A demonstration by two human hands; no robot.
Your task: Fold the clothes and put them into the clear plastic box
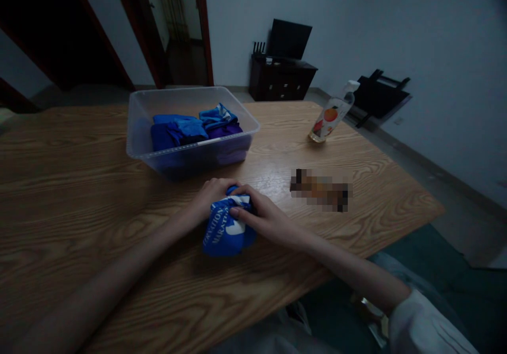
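A folded blue cloth garment (225,235) with white lettering, part of which reads "MARATHON", is bunched up at the near middle of the table. My left hand (216,193) grips its far left side, the fingertips mostly hidden behind the cloth. From the right, my right hand (266,217) pinches the same garment, thumb on the printed face and fingers over the top edge. Just beyond my hands stands a clear plastic bin (190,150) holding several folded blue and purple cloths (180,127).
On the wooden table (130,290), a clear bottle (330,115) with a fruit label and white cap stands at the right. A blurred-out brown item (320,190) lies nearer. Behind are a dark cabinet (281,78) with a screen (290,39) and a doorway.
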